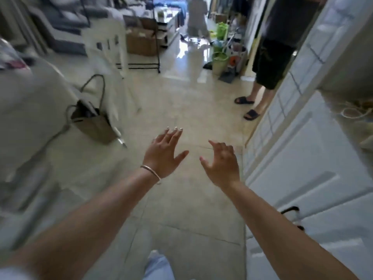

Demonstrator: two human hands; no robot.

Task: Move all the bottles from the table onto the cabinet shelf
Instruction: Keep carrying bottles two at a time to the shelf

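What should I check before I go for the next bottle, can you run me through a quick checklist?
1. Left hand free: ok, open and empty.
2. Right hand free: ok, open and empty.
3. Bottle in sight: not ok, none visible.
4. Floor ahead passable: ok, bare tiles in front.
5. Brown bag on the left: ok, off to the side.
6. Bystander in sandals by the white door: cannot tell if moving.

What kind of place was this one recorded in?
Probably a lived-in home, cluttered. A white chair, cardboard boxes and a tote bag stand on the tiled floor, beside white panelled doors.
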